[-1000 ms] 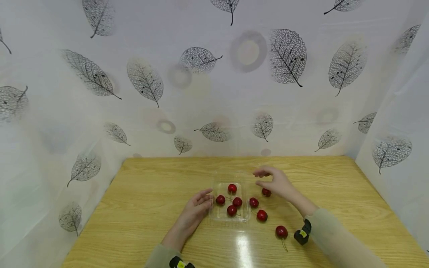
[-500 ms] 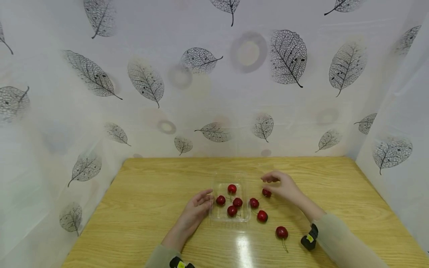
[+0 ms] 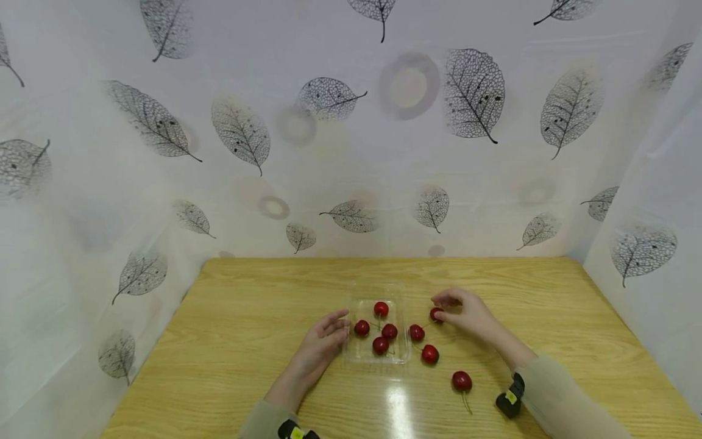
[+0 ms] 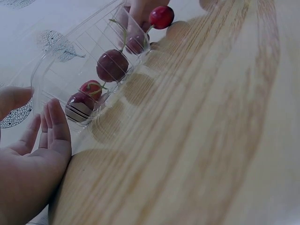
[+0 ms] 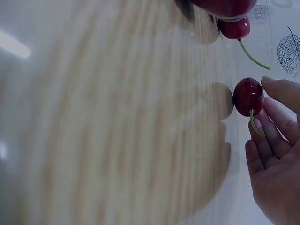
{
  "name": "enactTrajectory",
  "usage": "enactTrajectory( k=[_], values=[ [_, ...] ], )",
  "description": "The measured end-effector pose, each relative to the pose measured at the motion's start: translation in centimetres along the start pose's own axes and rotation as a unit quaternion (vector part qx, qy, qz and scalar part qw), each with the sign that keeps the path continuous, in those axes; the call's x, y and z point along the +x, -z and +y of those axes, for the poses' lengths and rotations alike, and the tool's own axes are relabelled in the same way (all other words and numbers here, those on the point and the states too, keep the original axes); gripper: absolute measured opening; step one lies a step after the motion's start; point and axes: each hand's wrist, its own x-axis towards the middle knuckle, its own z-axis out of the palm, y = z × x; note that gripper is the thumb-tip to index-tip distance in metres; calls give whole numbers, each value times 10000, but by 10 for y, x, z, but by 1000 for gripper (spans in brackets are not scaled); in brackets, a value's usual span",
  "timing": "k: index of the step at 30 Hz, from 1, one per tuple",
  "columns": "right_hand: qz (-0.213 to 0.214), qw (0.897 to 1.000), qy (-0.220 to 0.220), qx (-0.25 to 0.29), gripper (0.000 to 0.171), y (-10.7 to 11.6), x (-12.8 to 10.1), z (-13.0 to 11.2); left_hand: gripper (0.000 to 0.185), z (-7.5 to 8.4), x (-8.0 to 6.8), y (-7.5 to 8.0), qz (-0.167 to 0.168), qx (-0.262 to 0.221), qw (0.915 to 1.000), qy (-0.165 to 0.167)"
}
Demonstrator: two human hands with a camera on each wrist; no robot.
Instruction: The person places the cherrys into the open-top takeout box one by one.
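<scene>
Beside the clear plastic box, my left hand (image 3: 323, 341) stands with relaxed fingers at its left wall. Several red cherries lie inside the box (image 3: 403, 356); in the left wrist view the fingertips (image 4: 54, 110) are right at the near end of the box (image 4: 40, 77). To the right of the box, my right hand (image 3: 466, 312) has its thumb and fingers around a dark red cherry (image 3: 436, 314). From the right wrist, the thumb lies against that cherry (image 5: 247, 97), the other fingers (image 5: 276, 126) curl behind it, and its green stem hangs down.
Between box and right hand lie two cherries, one at the box wall (image 3: 417, 333) and one nearer (image 3: 430, 354). Another cherry (image 3: 462, 381) with a long stem is closer to the front. A leaf-printed sheet (image 3: 351, 152) rises behind the wooden table (image 3: 247, 366).
My right hand has moved right and down from beside the box to the far cherry, its thumb and fingers closing around it. The left hand and the box have stayed in place.
</scene>
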Motion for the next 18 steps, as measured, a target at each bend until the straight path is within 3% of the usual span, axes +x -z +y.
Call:
enactTrajectory(
  k=[18],
  values=[
    [-227, 9996, -27, 176, 35, -2, -5, 9, 62, 4, -1, -2, 10, -38, 10000, 37]
  ],
)
